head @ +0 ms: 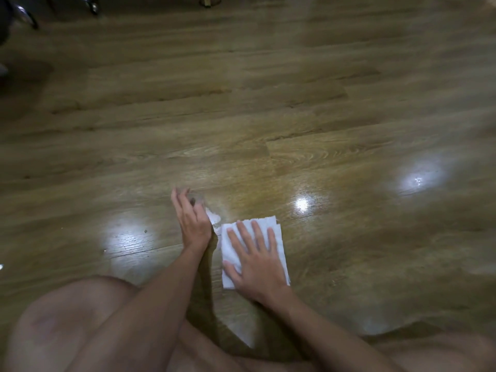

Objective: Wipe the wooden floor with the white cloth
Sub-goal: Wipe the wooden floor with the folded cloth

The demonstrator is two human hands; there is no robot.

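Bare knee (80, 318) nearest, right hand (257, 267) spread flat on white cloth (279, 237), left hand (192, 218) open, chair legs (26, 14) beyond

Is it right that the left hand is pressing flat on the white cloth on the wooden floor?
Not quite. The head view shows the right hand pressing flat on the white cloth on the wooden floor. The left hand is beside the cloth, not on it.
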